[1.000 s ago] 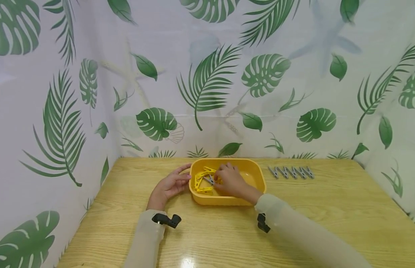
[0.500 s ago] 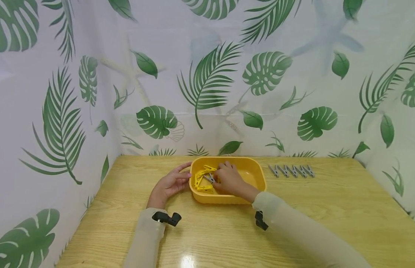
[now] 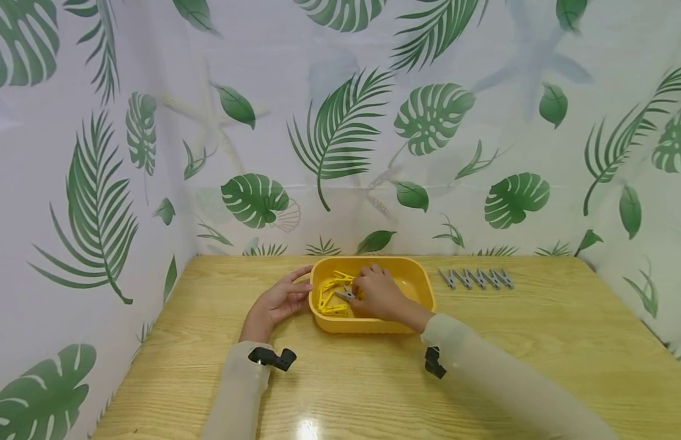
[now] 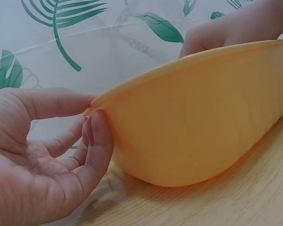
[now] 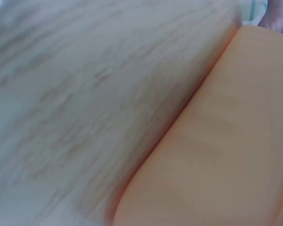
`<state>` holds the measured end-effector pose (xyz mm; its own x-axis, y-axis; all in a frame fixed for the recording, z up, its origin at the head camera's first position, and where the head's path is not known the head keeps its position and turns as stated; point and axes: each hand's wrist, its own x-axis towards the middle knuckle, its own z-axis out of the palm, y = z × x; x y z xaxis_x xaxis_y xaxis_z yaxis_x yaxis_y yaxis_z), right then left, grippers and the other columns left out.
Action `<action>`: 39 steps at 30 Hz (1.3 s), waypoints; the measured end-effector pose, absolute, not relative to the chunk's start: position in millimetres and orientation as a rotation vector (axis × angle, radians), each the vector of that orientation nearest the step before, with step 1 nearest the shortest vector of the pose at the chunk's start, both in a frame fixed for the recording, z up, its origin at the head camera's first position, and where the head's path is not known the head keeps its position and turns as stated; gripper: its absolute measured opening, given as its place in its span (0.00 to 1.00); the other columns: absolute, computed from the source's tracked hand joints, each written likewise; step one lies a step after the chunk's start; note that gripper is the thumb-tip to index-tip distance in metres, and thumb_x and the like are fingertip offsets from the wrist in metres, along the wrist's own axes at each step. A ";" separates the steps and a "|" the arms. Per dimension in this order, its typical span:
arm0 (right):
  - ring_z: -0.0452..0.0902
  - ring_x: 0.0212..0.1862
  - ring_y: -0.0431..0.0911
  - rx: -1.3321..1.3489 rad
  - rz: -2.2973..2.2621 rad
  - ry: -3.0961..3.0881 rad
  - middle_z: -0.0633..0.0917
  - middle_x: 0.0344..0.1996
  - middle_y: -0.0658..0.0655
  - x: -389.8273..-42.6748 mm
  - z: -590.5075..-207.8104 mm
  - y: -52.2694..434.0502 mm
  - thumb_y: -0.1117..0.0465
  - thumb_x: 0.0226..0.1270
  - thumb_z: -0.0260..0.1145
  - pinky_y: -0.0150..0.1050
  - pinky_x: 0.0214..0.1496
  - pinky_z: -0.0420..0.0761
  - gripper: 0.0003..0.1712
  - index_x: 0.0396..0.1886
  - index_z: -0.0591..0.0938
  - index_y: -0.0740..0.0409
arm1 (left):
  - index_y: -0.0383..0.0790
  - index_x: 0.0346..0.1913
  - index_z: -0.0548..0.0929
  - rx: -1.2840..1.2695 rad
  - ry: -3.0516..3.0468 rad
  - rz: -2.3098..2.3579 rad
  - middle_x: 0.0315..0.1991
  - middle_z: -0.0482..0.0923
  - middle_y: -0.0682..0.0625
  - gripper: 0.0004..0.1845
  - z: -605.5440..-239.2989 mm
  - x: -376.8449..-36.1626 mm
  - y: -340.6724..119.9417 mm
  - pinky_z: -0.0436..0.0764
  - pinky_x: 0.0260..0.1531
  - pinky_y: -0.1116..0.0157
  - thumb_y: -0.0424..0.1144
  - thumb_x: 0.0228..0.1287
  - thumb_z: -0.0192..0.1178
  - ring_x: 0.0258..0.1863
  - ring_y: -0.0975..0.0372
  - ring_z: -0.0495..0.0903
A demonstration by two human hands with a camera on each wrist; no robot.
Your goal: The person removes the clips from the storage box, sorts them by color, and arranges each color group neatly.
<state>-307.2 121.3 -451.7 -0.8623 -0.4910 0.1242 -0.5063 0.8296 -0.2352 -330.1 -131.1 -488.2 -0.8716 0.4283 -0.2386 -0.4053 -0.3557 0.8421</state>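
The yellow tub [image 3: 406, 321] sits mid-table, its long axis running 9 to 3 o'clock. Yellow pegs [image 3: 329, 296] lie heaped at its 9 o'clock end, with a grey peg [image 3: 345, 294] among them pointing about 10 o'clock. The right hand [image 3: 378, 293] reaches in, fingers curled at that peg; whether it pinches it I cannot tell. The left hand [image 3: 279, 302], fingers relaxed, touches the tub's rim at 9 o'clock. Five grey pegs [image 3: 476, 278] line up at 3 o'clock.

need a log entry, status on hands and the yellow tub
Left hand steadies yellow tub rim. Right hand inside, on a grey clothespin. Nothing blocking.
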 end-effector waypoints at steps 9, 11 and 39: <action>0.71 0.41 0.49 0.838 0.421 -2.899 0.84 0.39 0.54 -299.5 -448.6 133.4 0.51 0.65 0.74 0.48 0.44 0.67 0.10 0.31 0.86 0.52 | 0.41 0.79 0.57 0.040 1.393 2.230 0.63 0.72 0.43 0.33 -488.0 -328.6 -131.4 0.83 0.39 0.68 0.23 0.75 0.48 0.44 0.64 0.82; 0.71 0.41 0.49 0.838 0.442 -2.889 0.85 0.39 0.54 -298.0 -446.4 136.1 0.52 0.64 0.74 0.48 0.45 0.68 0.09 0.32 0.86 0.53 | 0.41 0.79 0.57 0.043 1.395 2.232 0.64 0.71 0.42 0.34 -487.7 -328.8 -131.4 0.83 0.40 0.68 0.23 0.75 0.49 0.44 0.64 0.82; 0.77 0.47 0.59 0.603 0.562 -2.645 0.87 0.39 0.61 -305.3 -413.1 242.9 0.59 0.64 0.75 0.62 0.53 0.72 0.10 0.37 0.88 0.62 | 0.40 0.79 0.57 0.039 1.412 2.229 0.64 0.71 0.41 0.34 -484.8 -328.7 -131.9 0.83 0.42 0.69 0.22 0.74 0.48 0.43 0.64 0.81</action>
